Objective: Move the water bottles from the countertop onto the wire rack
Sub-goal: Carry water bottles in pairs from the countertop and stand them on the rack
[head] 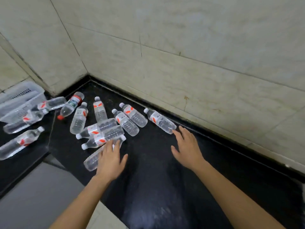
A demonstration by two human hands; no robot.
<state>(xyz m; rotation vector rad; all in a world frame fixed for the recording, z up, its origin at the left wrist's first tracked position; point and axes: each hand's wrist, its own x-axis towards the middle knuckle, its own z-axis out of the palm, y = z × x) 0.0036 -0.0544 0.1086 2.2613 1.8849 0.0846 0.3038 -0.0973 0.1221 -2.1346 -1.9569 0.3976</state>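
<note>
I see clear water bottles point(127, 120) with red-and-white labels, all lying on their sides, scattered on the black tabletop point(156, 162), several overlapping.

We record a right wall point(206, 47) and a left wall point(38, 38) of large pale, faintly marbled tiles, dark-grouted and lightly stained, meeting in a corner at upper left. Below them we list a glossy black speckled countertop point(165, 187), with a low black lip point(219, 142) at the wall foot and a soft sheen on its near part. At far left we note a white perforated plastic basket point(18, 98), and at lower left a grey floor point(33, 195).
</note>
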